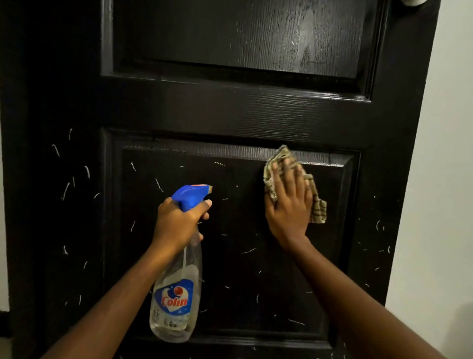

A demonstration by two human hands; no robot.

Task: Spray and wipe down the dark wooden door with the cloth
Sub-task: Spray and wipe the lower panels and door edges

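Observation:
The dark wooden door (230, 107) fills the view, with two recessed panels and many small white marks on its lower half. My left hand (176, 223) grips the neck of a clear spray bottle (176, 302) with a blue trigger head, nozzle facing the lower panel. My right hand (290, 202) lies flat with straight fingers, pressing a checked beige cloth (318, 207) against the upper right of the lower panel. The cloth sticks out above and to the right of the hand.
A pale wall (445, 179) runs along the door's right edge. A light-coloured knob (414, 2) shows at the top right. A strip of wall and dark skirting (3, 320) sits at the far left.

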